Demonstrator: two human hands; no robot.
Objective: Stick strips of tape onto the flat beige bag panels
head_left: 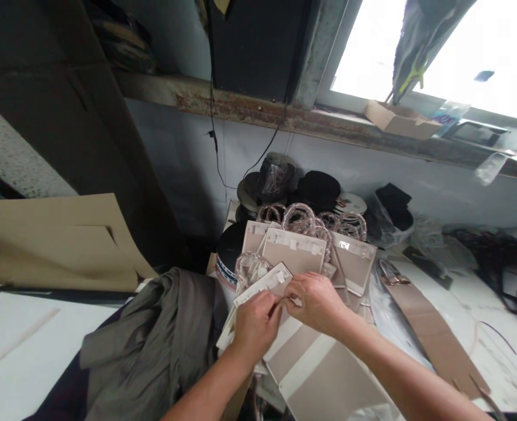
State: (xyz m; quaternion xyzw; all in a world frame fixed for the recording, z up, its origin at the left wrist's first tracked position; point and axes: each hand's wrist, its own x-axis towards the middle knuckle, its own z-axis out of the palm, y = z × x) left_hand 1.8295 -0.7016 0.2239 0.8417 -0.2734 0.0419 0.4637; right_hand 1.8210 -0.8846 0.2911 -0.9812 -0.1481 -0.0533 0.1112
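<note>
Panels [293,251] are being borne near the left edge of the worktop [451,298], the front panel [331,386] being set nearest its front. Right of them a brown strip [434,333] is being carried; rolls [317,190] are being kept along the back edge. At the front panel's upper end, the left hand [257,318] and right hand [313,298] are being held together, fingertips narrowed; whatever is pinched is being hidden.

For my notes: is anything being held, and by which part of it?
Left grip and right grip meet over beige panels; what they hold, and where, cannot be told.
</note>
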